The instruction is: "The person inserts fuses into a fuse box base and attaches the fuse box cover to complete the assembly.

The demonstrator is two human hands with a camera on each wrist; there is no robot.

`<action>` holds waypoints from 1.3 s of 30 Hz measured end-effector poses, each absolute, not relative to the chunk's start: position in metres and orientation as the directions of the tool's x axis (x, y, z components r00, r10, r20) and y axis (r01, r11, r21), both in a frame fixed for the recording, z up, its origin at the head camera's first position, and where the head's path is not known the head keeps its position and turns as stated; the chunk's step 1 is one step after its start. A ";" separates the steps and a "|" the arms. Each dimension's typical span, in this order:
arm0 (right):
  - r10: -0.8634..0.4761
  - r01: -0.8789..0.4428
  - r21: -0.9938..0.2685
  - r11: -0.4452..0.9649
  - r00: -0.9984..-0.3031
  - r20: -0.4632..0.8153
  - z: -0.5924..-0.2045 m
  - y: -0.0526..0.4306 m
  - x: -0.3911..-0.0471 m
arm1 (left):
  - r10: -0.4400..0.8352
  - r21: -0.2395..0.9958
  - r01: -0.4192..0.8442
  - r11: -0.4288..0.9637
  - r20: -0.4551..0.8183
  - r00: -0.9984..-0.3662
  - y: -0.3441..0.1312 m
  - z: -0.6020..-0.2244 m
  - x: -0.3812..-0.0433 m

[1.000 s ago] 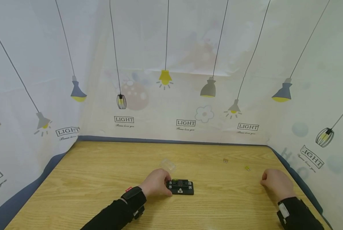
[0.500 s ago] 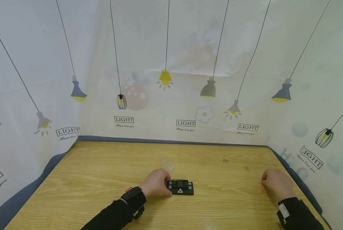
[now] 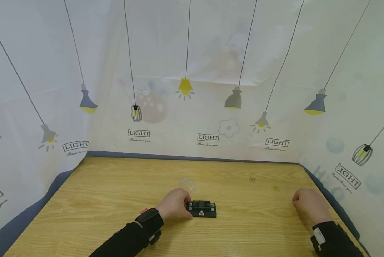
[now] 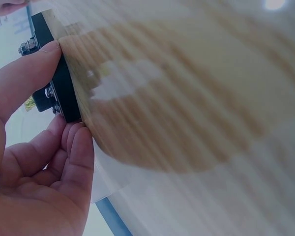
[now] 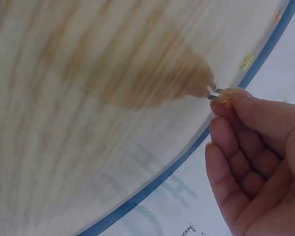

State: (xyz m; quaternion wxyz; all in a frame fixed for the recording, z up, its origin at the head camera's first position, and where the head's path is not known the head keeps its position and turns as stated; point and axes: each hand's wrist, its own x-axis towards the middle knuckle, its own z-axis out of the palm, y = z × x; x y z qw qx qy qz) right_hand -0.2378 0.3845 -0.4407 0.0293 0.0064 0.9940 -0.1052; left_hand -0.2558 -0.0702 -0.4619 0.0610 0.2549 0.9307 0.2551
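Observation:
A small black fuse block (image 3: 202, 209) with metal screw terminals lies on the wooden table. My left hand (image 3: 175, 204) grips its left end, thumb (image 4: 42, 59) along one side and curled fingers at the other. A bit of yellow shows on top of the block. Over the table's right side, my right hand (image 3: 311, 204) pinches an orange blade fuse (image 5: 225, 98) between thumb and forefinger, its two metal prongs pointing away from the fingertips. In the head view the fingers hide this fuse.
A yellow blade fuse (image 3: 277, 188) and an orange one (image 3: 252, 180) lie farther back on the right. Behind my left hand sits a clear plastic cover (image 3: 187, 184). A lamp-printed cloth (image 3: 166, 142) encloses the table (image 3: 121, 182) at the back and sides.

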 end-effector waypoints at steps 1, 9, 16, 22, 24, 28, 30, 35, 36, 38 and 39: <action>0.004 0.017 -0.208 0.978 -0.998 -0.061 -0.440 0.384 -0.238 | 0.505 0.505 0.443 0.740 0.016 -0.863 -0.070 -0.462 -0.256; -0.013 -0.003 -0.178 0.984 -0.999 -0.052 -0.439 0.379 -0.241 | 0.501 0.501 0.442 0.744 0.019 -0.865 -0.070 -0.463 -0.256; -0.017 -0.010 -0.186 0.982 -0.999 -0.040 -0.432 0.366 -0.242 | 0.503 0.497 0.446 0.744 0.023 -0.864 -0.070 -0.463 -0.257; -0.075 -0.078 -0.188 0.979 -0.997 0.022 -0.429 0.351 -0.240 | 0.511 0.504 0.452 0.736 0.024 -0.859 -0.070 -0.463 -0.256; -0.091 -0.097 -0.188 0.977 -0.995 0.040 -0.429 0.346 -0.239 | 0.512 0.509 0.452 0.733 0.023 -0.858 -0.070 -0.462 -0.256; -0.120 -0.132 -0.186 0.974 -0.990 0.077 -0.428 0.335 -0.240 | 0.513 0.509 0.452 0.732 0.025 -0.858 -0.071 -0.463 -0.257; -0.131 -0.147 -0.200 0.969 -0.987 0.089 -0.428 0.330 -0.242 | 0.512 0.505 0.453 0.734 0.027 -0.859 -0.071 -0.464 -0.257; -0.151 -0.174 -0.229 0.958 -0.982 0.115 -0.428 0.316 -0.246 | 0.507 0.502 0.451 0.738 0.028 -0.862 -0.070 -0.464 -0.258; -0.156 -0.180 -0.231 0.956 -0.981 0.119 -0.428 0.313 -0.247 | 0.506 0.503 0.449 0.738 0.027 -0.862 -0.070 -0.464 -0.258; -0.165 -0.190 -0.230 0.955 -0.978 0.126 -0.429 0.306 -0.249 | 0.510 0.510 0.451 0.733 0.027 -0.860 -0.071 -0.463 -0.257; -0.169 -0.196 -0.230 0.953 -0.977 0.131 -0.429 0.303 -0.250 | 0.512 0.512 0.452 0.731 0.028 -0.859 -0.071 -0.463 -0.257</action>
